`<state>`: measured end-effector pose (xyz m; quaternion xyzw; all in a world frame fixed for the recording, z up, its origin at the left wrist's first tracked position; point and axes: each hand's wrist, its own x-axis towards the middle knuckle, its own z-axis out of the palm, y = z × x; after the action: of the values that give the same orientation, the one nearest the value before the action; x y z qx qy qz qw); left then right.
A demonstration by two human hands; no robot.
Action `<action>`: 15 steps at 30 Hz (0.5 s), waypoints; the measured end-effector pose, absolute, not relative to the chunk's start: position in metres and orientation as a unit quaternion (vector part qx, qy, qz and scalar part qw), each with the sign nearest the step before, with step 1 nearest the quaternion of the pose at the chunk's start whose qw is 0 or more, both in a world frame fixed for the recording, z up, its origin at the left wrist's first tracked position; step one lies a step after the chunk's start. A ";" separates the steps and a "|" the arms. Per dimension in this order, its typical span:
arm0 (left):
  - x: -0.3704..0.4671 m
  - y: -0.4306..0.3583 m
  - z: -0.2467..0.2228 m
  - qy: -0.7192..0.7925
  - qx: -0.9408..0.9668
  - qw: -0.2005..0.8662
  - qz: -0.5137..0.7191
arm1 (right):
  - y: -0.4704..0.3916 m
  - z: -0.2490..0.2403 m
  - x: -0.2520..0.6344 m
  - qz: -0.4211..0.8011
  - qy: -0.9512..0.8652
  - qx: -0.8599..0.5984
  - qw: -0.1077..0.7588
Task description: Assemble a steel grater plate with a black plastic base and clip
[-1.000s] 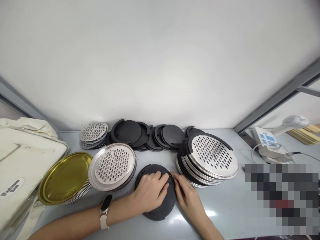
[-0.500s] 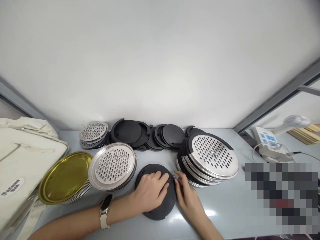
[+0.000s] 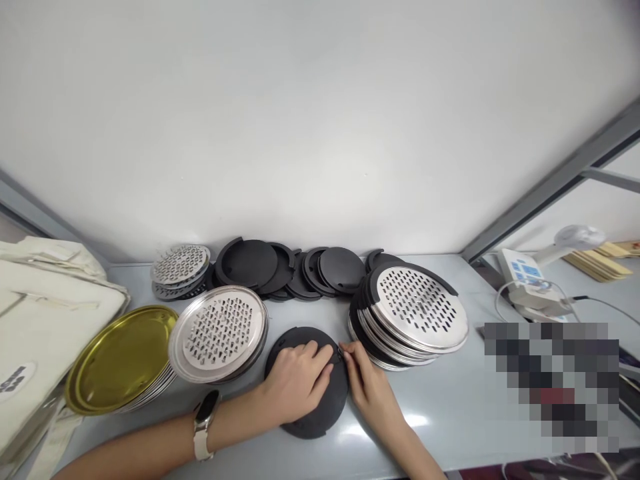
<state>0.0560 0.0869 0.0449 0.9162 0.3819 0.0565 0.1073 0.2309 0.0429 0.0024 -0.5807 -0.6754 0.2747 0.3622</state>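
A black round plate [image 3: 327, 400] lies flat on the grey table in front of me. My left hand [image 3: 297, 380] presses down on its top, fingers curled and closed against the surface, holding it against the table. At the plate's upper right edge, my right hand [image 3: 367, 377] pinches with thumb and forefinger at a small shiny metal piece [image 3: 341, 351], mostly hidden by the fingertips. To the right stands a stack of round grater discs [image 3: 417, 307] with black rims. On the left, another stack of silver grater discs [image 3: 220, 333] is close to the plate.
Gold round lids [image 3: 125, 360] are stacked at the left beside a cream bag [image 3: 45, 313]. Several black round covers [image 3: 250, 263] and small grater discs [image 3: 180, 265] line the wall. A white device [image 3: 527, 280] with a cable stands at the right, near a blurred-out patch.
My right fingers have closed in on the small metal piece at the plate's edge, with the forefinger now lower and bent. The left hand stays on the plate. The view has shifted slightly.
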 end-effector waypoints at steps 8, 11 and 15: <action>0.056 0.086 0.045 0.383 0.915 0.109 0.061 | 0.046 0.008 0.228 0.264 -0.674 -0.592 0.353; 0.056 0.086 0.045 0.384 0.915 0.105 0.063 | 0.047 0.008 0.227 0.262 -0.674 -0.596 0.348; 0.056 0.086 0.044 0.385 0.915 0.102 0.060 | 0.047 0.007 0.226 0.267 -0.673 -0.597 0.346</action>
<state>0.0559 0.0861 0.0443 0.9155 0.3846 0.0597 0.1022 0.2261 0.0469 0.0069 -0.5969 -0.6729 0.2667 0.3460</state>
